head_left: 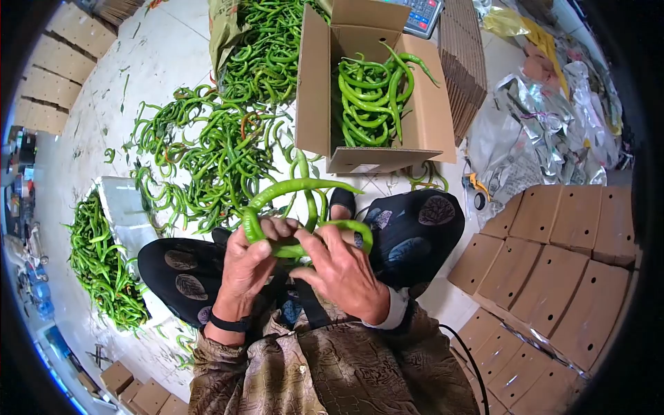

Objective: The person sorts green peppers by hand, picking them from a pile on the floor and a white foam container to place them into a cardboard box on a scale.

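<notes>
Both of my hands meet in front of my lap around several long green chili peppers (297, 185). My left hand (252, 259) has its fingers curled around them, with curved peppers sticking out above and beside it. Close against it, my right hand (339, 273) has its fingers bent onto the same bunch, and a curved pepper (360, 232) loops out past its fingertips. Beyond my knees stands an open cardboard box (315, 86) with long green peppers (373, 97) lying in it. Loose peppers (214, 149) are heaped on the floor ahead and to the left.
A sack (225, 31) spills peppers at the back. At left, a white foam box (128, 200) lies beside another pepper pile (104, 259). A scale (418, 14) and flattened cardboard (462, 55) stand behind the open box. Stacked cartons (553, 277), plastic wrap (553, 117) and a tape dispenser (477, 190) are at right.
</notes>
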Tool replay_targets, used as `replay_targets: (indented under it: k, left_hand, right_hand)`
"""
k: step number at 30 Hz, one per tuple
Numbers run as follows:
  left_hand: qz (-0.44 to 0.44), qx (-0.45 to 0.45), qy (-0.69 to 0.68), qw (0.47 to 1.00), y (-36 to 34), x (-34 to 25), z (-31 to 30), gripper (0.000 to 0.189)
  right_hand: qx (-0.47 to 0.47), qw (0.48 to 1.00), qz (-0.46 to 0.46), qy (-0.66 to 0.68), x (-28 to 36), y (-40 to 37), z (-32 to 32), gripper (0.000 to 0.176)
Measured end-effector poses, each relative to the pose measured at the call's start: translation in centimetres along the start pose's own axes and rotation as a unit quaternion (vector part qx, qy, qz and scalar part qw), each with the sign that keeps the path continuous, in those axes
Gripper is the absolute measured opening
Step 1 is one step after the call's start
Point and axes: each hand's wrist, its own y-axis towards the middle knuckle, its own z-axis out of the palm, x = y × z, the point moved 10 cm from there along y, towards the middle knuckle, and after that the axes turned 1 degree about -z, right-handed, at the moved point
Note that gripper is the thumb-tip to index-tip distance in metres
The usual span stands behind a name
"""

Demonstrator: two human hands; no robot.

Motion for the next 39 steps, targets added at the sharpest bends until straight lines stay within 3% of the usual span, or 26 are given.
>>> replay_targets:
  k: [2,3,5,6,8,9,11,12,14,15,18,19,23,24,25,26,27,28,30,31,38,39]
  left_hand:
    - [-0.002,0.0,-0.088,0.996,-0.3,-0.3,-1.2,0.035]
    - [0.013,-0.041,-0.095,0.995,-0.7,-0.9,-2.2,0.034]
    - [0.021,-0.016,-0.253,0.967,-0.4,-1.8,-3.0,0.025]
    - [0.024,0.012,-0.32,0.947,-0.3,-2.2,-3.0,0.024]
    - [0.033,-0.002,-0.355,0.934,-0.4,-2.6,-3.2,0.027]
    - [0.037,0.013,-0.366,0.93,-0.4,-2.9,-3.1,0.028]
    - [0.039,0.016,-0.381,0.924,-0.2,-3.4,-2.6,0.028]
    - [0.039,0.018,-0.381,0.924,-0.1,-3.7,-2.4,0.028]
    - [0.046,0.03,-0.363,0.93,0.3,-4.4,-2.0,0.028]
    - [0.05,0.041,-0.362,0.93,0.6,-4.9,-1.6,0.028]
    - [0.048,0.061,-0.361,0.929,2.0,-6.5,-0.4,0.027]
    - [0.053,0.078,-0.357,0.929,2.8,-7.5,0.5,0.029]
    - [0.059,0.154,-0.372,0.913,7.6,-11.3,6.7,0.024]
    - [0.063,0.164,-0.372,0.911,9.3,-11.6,8.0,0.023]
    - [0.038,0.232,-0.397,0.887,11.2,-11.4,9.6,0.021]
    - [0.053,0.149,-0.288,0.944,13.2,-9.9,9.4,0.027]
    - [0.017,0.062,-0.177,0.982,14.3,-7.7,9.0,0.033]
    - [-0.018,-0.027,-0.062,0.998,15.0,-5.9,7.7,0.04]
    - [-0.027,-0.095,0.163,0.982,16.2,-1.9,1.4,0.052]
    - [-0.012,-0.085,0.237,0.968,15.5,-2.1,0.4,0.056]
    - [-0.102,-0.036,0.222,0.969,7.0,-9.6,0.9,0.042]
    - [-0.094,-0.059,0.252,0.962,6.1,-11.2,0.5,0.041]
  right_hand:
    - [-0.012,1.0,-0.004,0.006,-0.2,-0.4,-0.7,0.042]
    - [-0.006,0.995,0.035,0.093,-1.7,-1.0,-0.9,0.037]
    - [-0.017,0.967,0.075,0.243,-3.5,-1.3,-2.9,0.022]
    - [-0.03,0.91,0.146,0.386,-6.2,-2.5,-2.2,0.013]
    - [-0.067,0.741,0.202,0.637,-7.3,-2.7,-3.0,0.018]
    - [-0.069,0.742,0.201,0.636,-7.7,-2.7,-3.4,0.018]
    - [-0.143,0.518,0.212,0.816,-8.9,-3.2,-3.7,0.027]
    - [-0.143,0.519,0.21,0.816,-9.0,-2.9,-4.3,0.027]
    - [-0.181,0.558,0.045,0.809,-8.1,-1.3,-8.9,0.028]
    - [-0.162,0.554,0.016,0.816,-8.1,-0.8,-9.9,0.028]
    - [-0.223,0.578,0.01,0.785,-9.3,0.7,-13.2,0.029]
    - [-0.221,0.56,-0.013,0.799,-10.0,1.4,-14.4,0.028]
    - [-0.194,0.57,-0.046,0.797,-13.5,5.9,-18.7,0.03]
    - [-0.167,0.604,-0.006,0.78,-14.5,7.6,-18.7,0.031]
    - [-0.14,0.635,0.035,0.759,-15.3,8.6,-18.2,0.034]
    - [-0.141,0.638,0.033,0.756,-15.9,9.0,-18.0,0.034]
    - [-0.178,0.708,0.142,0.668,-18.4,8.7,-16.9,0.037]
    - [-0.21,0.759,0.248,0.564,-21.2,7.9,-16.3,0.039]
    - [-0.12,0.854,0.283,0.42,-24.8,6.3,-15.1,0.039]
    - [-0.148,0.839,0.337,0.4,-24.5,5.1,-15.3,0.034]
    - [-0.07,0.875,0.296,0.377,-29.3,6.5,-18.4,0.038]
    - [-0.082,0.876,0.347,0.324,-31.5,6.8,-18.1,0.04]
